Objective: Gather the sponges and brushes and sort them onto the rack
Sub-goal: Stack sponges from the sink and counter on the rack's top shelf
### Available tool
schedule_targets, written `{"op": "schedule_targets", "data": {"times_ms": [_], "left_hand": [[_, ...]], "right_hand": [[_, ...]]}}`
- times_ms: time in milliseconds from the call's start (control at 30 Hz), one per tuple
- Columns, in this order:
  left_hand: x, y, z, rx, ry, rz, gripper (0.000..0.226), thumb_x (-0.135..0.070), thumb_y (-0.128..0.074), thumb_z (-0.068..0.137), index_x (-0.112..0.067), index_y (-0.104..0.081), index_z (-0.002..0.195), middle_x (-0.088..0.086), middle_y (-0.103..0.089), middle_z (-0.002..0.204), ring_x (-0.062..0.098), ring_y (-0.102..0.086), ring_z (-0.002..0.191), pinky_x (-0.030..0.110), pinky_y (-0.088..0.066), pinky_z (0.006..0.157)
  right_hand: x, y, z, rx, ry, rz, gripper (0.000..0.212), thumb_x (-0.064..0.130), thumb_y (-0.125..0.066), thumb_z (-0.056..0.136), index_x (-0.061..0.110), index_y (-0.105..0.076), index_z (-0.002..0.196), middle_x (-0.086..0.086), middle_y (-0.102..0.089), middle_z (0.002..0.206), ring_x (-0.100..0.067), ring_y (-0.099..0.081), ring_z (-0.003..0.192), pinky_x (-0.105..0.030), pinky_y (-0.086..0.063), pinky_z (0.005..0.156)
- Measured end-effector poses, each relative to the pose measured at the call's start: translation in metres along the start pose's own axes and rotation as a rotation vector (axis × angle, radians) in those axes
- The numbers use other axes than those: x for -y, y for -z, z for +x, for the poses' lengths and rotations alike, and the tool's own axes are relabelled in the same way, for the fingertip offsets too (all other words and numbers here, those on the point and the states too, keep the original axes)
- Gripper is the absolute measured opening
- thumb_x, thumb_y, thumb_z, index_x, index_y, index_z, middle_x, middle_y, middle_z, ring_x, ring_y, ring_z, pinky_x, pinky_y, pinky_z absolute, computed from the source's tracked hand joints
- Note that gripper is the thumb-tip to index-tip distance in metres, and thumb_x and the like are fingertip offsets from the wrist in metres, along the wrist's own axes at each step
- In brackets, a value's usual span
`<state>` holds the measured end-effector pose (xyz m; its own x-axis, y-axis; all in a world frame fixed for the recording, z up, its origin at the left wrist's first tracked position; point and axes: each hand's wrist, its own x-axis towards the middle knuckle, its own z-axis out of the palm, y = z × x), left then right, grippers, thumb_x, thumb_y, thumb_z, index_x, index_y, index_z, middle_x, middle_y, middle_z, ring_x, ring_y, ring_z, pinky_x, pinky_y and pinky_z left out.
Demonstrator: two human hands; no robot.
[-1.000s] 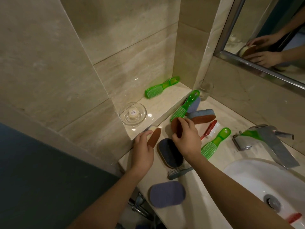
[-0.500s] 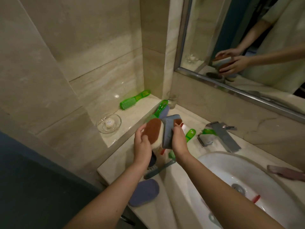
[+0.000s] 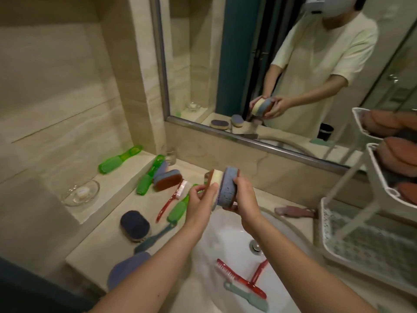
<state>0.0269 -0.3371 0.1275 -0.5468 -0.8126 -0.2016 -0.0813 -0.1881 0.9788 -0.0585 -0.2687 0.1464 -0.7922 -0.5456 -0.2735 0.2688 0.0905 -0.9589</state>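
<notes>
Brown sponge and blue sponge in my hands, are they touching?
Touching. The head view shows the brown sponge in the left hand pressed flat against the blue sponge in the right hand.

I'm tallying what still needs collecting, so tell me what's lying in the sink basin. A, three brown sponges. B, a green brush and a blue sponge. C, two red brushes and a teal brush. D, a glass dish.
C: a long red brush and a shorter red brush lie in the white sink, with a teal brush next to them.
</notes>
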Motion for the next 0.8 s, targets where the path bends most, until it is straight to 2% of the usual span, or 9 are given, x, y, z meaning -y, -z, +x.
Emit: {"op": "schedule_targets", "data": {"times_ms": [133, 233, 367, 433, 600, 800], "left_hand": [[-0.007, -0.043, -0.030, 0.028, -0.036, 0.001, 0.027, -0.043, -0.055, 0.090, -0.027, -0.047, 0.111, -0.012, -0.058, 0.096, 0.002, -0.058, 0.084, 0.015, -0.043, 0.055], [-0.014, -0.069, -0.049, 0.070, -0.060, -0.020, 0.024, -0.039, -0.055, 0.091, -0.026, -0.047, 0.110, -0.010, -0.059, 0.096, 0.002, -0.058, 0.083, 0.014, -0.043, 0.053], [-0.026, -0.097, -0.075, 0.120, -0.122, -0.060, 0.011, -0.031, -0.054, 0.092, -0.033, -0.046, 0.099, -0.012, -0.057, 0.092, 0.001, -0.057, 0.079, 0.010, -0.044, 0.049], [-0.032, -0.111, -0.085, 0.167, -0.158, -0.070, 0.010, -0.030, -0.054, 0.093, -0.034, -0.045, 0.096, -0.009, -0.057, 0.095, 0.003, -0.058, 0.084, 0.012, -0.046, 0.054], [-0.051, -0.153, -0.112, 0.308, -0.258, -0.103, 0.028, -0.032, -0.053, 0.093, -0.024, -0.043, 0.118, -0.001, -0.056, 0.109, 0.012, -0.060, 0.097, 0.020, -0.052, 0.063], [-0.080, -0.206, -0.140, 0.439, -0.328, -0.153, 0.028, -0.037, -0.056, 0.092, -0.029, -0.045, 0.117, 0.000, -0.057, 0.114, 0.014, -0.059, 0.102, 0.026, -0.054, 0.071]], "right_hand": [[0.017, 0.047, -0.022, -0.029, 0.051, 0.000, 0.029, 0.030, -0.036, 0.100, 0.021, -0.046, 0.126, -0.006, -0.059, 0.111, -0.019, -0.062, 0.097, -0.033, -0.057, 0.061], [0.030, 0.079, -0.037, -0.057, 0.096, 0.011, 0.028, 0.029, -0.037, 0.100, 0.021, -0.044, 0.126, -0.005, -0.058, 0.107, -0.016, -0.061, 0.094, -0.029, -0.056, 0.057], [0.043, 0.118, -0.055, -0.078, 0.139, 0.000, 0.030, 0.033, -0.038, 0.100, 0.024, -0.042, 0.128, -0.002, -0.057, 0.108, -0.014, -0.060, 0.095, -0.022, -0.051, 0.051], [0.049, 0.135, -0.064, -0.080, 0.162, -0.026, 0.029, 0.036, -0.040, 0.100, 0.027, -0.041, 0.127, -0.001, -0.057, 0.109, -0.016, -0.060, 0.096, -0.021, -0.051, 0.049], [0.075, 0.181, -0.086, -0.122, 0.236, -0.001, 0.033, 0.035, -0.046, 0.097, 0.027, -0.043, 0.130, 0.001, -0.059, 0.114, -0.013, -0.061, 0.098, -0.019, -0.052, 0.051], [0.117, 0.237, -0.107, -0.217, 0.328, 0.037, 0.038, 0.032, -0.049, 0.096, 0.026, -0.043, 0.133, 0.006, -0.059, 0.110, -0.009, -0.061, 0.095, -0.018, -0.050, 0.054]]}}
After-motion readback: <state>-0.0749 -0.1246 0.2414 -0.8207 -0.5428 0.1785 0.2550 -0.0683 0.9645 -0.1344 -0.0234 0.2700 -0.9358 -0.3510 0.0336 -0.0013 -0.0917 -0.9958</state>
